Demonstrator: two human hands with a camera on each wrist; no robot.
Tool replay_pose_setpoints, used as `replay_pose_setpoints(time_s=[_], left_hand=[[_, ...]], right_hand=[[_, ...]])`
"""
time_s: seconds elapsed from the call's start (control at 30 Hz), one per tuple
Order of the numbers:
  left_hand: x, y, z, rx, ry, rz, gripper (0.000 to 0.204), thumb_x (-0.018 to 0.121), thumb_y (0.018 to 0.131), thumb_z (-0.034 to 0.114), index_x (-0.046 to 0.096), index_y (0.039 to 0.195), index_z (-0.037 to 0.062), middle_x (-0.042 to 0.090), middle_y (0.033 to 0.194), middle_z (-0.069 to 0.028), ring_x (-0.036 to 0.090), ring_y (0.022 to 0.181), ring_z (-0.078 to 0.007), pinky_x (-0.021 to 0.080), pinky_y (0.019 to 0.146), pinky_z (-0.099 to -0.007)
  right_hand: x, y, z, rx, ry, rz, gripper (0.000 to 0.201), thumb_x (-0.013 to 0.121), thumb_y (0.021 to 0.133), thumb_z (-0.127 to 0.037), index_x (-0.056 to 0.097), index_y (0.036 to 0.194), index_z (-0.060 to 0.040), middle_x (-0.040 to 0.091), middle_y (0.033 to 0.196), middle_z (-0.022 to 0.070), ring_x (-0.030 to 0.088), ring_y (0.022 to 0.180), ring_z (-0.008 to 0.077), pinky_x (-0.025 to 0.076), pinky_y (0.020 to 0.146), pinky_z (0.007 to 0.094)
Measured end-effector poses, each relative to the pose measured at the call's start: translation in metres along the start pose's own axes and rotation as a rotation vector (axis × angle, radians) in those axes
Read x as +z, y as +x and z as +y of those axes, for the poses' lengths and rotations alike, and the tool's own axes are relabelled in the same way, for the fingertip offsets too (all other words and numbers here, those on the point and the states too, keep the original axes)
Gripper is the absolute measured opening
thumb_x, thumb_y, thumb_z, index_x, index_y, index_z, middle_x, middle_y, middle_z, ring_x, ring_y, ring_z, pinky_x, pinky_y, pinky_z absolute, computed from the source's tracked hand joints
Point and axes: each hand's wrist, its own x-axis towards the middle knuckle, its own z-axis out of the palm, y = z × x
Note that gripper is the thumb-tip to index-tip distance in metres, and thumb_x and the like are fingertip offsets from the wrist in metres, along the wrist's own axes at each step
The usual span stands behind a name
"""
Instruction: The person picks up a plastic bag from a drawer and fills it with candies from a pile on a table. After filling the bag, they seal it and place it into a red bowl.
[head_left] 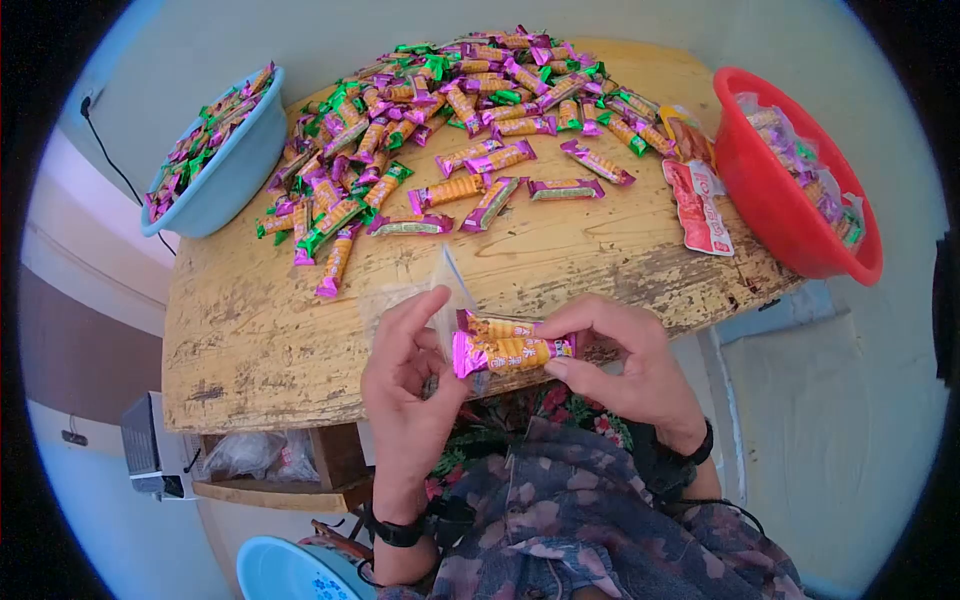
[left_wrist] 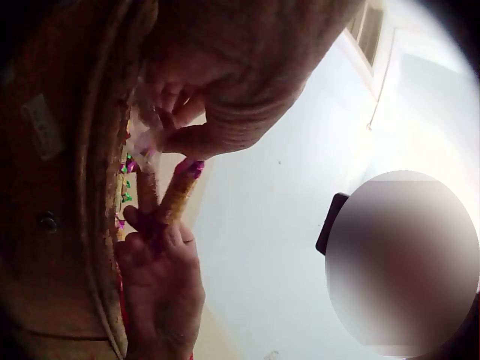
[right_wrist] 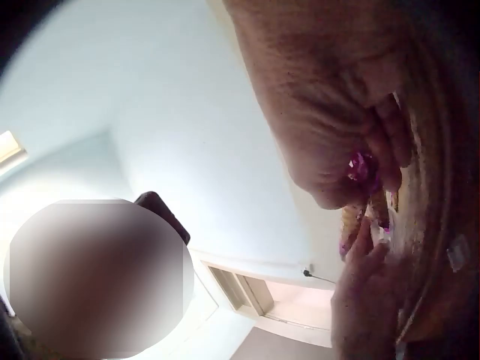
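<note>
My right hand (head_left: 632,362) pinches two wrapped snack bars (head_left: 508,354) by their right ends, thumb below and fingers above. The bars lie side by side, with yellow wrappers and pink and dark purple ends. My left hand (head_left: 408,378) holds a clear plastic bag (head_left: 452,285) just left of the bars, its fingers covering much of the bag. The bars' left ends come close to the bag and the left thumb. In the left wrist view, the bars (left_wrist: 178,192) reach from the right hand (left_wrist: 161,292) toward the left fingers.
A large heap of wrapped snack bars (head_left: 480,85) covers the back of the worn wooden table (head_left: 260,340). A blue basin (head_left: 225,165) of bars stands left, a red basin (head_left: 735,150) of filled clear bags right. Near it lies a red-and-white packet (head_left: 698,210). A drawer (head_left: 335,465) hangs open.
</note>
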Motion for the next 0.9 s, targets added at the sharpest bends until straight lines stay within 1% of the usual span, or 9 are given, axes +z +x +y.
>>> replay_pose_setpoints(time_s=[0.1, 0.23, 0.3, 0.33, 0.43, 0.53, 0.63, 0.8, 0.9], left_hand=[[0.003, 0.001, 0.007, -0.013, -0.116, 0.020, 0.072, 0.064, 0.080, -0.020, 0.060, 0.150, -0.0040, 0.057, 0.145, -0.0076, 0.060, 0.097, -0.0080, 0.055, 0.081, -0.0220], [-0.004, -0.003, 0.006, 0.043, -0.095, -0.010, 0.068, 0.064, 0.083, -0.018, 0.061, 0.150, -0.0054, 0.057, 0.145, -0.0074, 0.058, 0.093, -0.0068, 0.053, 0.078, -0.0210], [-0.008, -0.004, 0.007, 0.109, -0.018, -0.054, 0.067, 0.064, 0.084, -0.018, 0.061, 0.149, -0.0046, 0.057, 0.144, -0.0075, 0.057, 0.091, -0.0061, 0.051, 0.076, -0.0207], [-0.008, -0.004, 0.005, 0.109, -0.017, -0.052, 0.067, 0.065, 0.084, -0.017, 0.062, 0.149, -0.0040, 0.057, 0.144, -0.0076, 0.057, 0.091, -0.0058, 0.051, 0.076, -0.0208], [-0.004, -0.005, 0.002, 0.107, -0.002, -0.044, 0.065, 0.066, 0.085, -0.015, 0.063, 0.149, -0.0020, 0.058, 0.144, -0.0081, 0.057, 0.091, -0.0052, 0.051, 0.075, -0.0209], [0.000, -0.005, 0.014, 0.102, 0.042, -0.026, 0.065, 0.067, 0.086, -0.014, 0.064, 0.149, 0.0000, 0.059, 0.143, -0.0089, 0.058, 0.089, -0.0058, 0.051, 0.075, -0.0210], [0.002, -0.007, 0.026, 0.115, 0.112, -0.018, 0.063, 0.067, 0.088, -0.014, 0.065, 0.149, 0.0022, 0.061, 0.143, -0.0100, 0.061, 0.087, -0.0075, 0.053, 0.073, -0.0217], [0.002, -0.012, 0.039, 0.130, 0.366, -0.060, 0.063, 0.067, 0.090, -0.014, 0.065, 0.150, 0.0058, 0.062, 0.146, -0.0127, 0.070, 0.090, -0.0108, 0.058, 0.071, -0.0251], [-0.003, -0.013, 0.039, 0.151, 0.373, -0.180, 0.062, 0.067, 0.092, -0.015, 0.063, 0.151, 0.0034, 0.056, 0.156, -0.0116, 0.071, 0.093, -0.0096, 0.058, 0.075, -0.0227]], right_hand=[[-0.001, 0.002, -0.003, -0.055, -0.135, 0.007, 0.030, 0.080, 0.089, -0.002, 0.076, 0.119, -0.0019, 0.073, 0.106, 0.0094, 0.070, 0.089, 0.0164, 0.055, 0.075, 0.0306], [0.002, 0.005, -0.002, -0.164, -0.271, 0.054, 0.030, 0.080, 0.088, -0.001, 0.077, 0.117, -0.0028, 0.072, 0.105, 0.0125, 0.071, 0.086, 0.0199, 0.056, 0.070, 0.0313], [0.004, 0.007, 0.001, -0.218, -0.381, 0.098, 0.031, 0.081, 0.086, -0.001, 0.077, 0.116, -0.0039, 0.072, 0.106, 0.0132, 0.072, 0.087, 0.0237, 0.057, 0.072, 0.0335], [0.005, 0.008, 0.001, -0.245, -0.438, 0.122, 0.031, 0.082, 0.086, -0.002, 0.077, 0.116, -0.0045, 0.072, 0.106, 0.0135, 0.072, 0.087, 0.0255, 0.058, 0.072, 0.0346], [0.005, 0.014, -0.005, -0.513, -0.652, 0.104, 0.035, 0.083, 0.083, -0.003, 0.077, 0.117, -0.0056, 0.074, 0.113, 0.0142, 0.073, 0.090, 0.0310, 0.059, 0.075, 0.0389], [0.003, 0.014, 0.002, -0.599, -0.666, 0.080, 0.037, 0.083, 0.081, -0.004, 0.078, 0.118, -0.0067, 0.075, 0.121, 0.0148, 0.072, 0.092, 0.0330, 0.059, 0.076, 0.0418], [0.003, 0.013, 0.003, -0.576, -0.668, 0.117, 0.036, 0.077, 0.084, -0.004, 0.077, 0.119, -0.0088, 0.073, 0.127, 0.0128, 0.071, 0.098, 0.0317, 0.060, 0.080, 0.0413], [0.006, 0.021, -0.005, -0.551, -0.739, 0.079, 0.034, 0.075, 0.087, -0.005, 0.074, 0.121, -0.0094, 0.074, 0.127, 0.0124, 0.072, 0.097, 0.0320, 0.060, 0.079, 0.0413], [0.013, 0.025, -0.002, -0.574, -0.696, 0.077, 0.033, 0.075, 0.088, -0.006, 0.072, 0.121, -0.0091, 0.074, 0.125, 0.0129, 0.073, 0.096, 0.0339, 0.060, 0.079, 0.0427]])
